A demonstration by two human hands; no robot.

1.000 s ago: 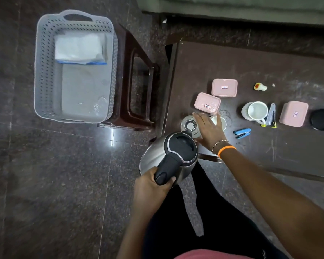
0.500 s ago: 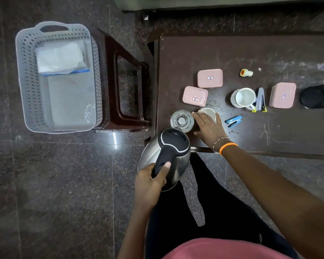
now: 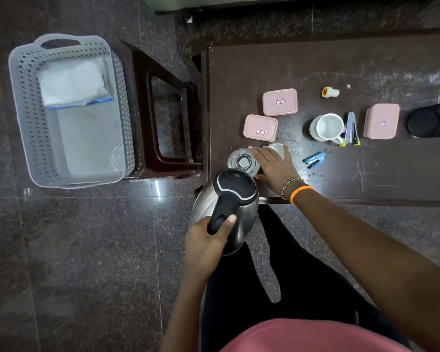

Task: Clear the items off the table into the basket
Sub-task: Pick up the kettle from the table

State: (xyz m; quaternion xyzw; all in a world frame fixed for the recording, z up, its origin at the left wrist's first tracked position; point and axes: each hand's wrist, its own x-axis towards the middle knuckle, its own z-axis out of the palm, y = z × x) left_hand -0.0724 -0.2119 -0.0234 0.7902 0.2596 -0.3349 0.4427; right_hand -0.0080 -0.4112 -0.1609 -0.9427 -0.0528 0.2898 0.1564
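A steel kettle (image 3: 229,196) with a black lid and handle hangs just off the near left corner of the dark table (image 3: 264,67); my left hand (image 3: 208,240) is shut on its handle. My right hand (image 3: 272,166) lies flat on the table, fingers stretched over a small white cup (image 3: 277,148) and touching a clear glass (image 3: 240,161). It grips neither. The grey perforated basket (image 3: 23,110) stands on the floor to the far left, holding a white folded bag (image 3: 71,82) and a clear glass (image 3: 117,156).
Three pink lidded boxes (image 3: 280,102) (image 3: 260,127) (image 3: 381,121), a white mug (image 3: 327,127), a blue stapler (image 3: 315,160), a grey clip tool (image 3: 351,128), a small white and orange piece (image 3: 330,92) and a black object (image 3: 429,120) lie on the table. A dark stool (image 3: 163,110) stands between basket and table.
The view has shifted, so basket and table sit lower in the frame. My left thumb has settled onto the kettle handle. My right hand stays over the cup and glass.
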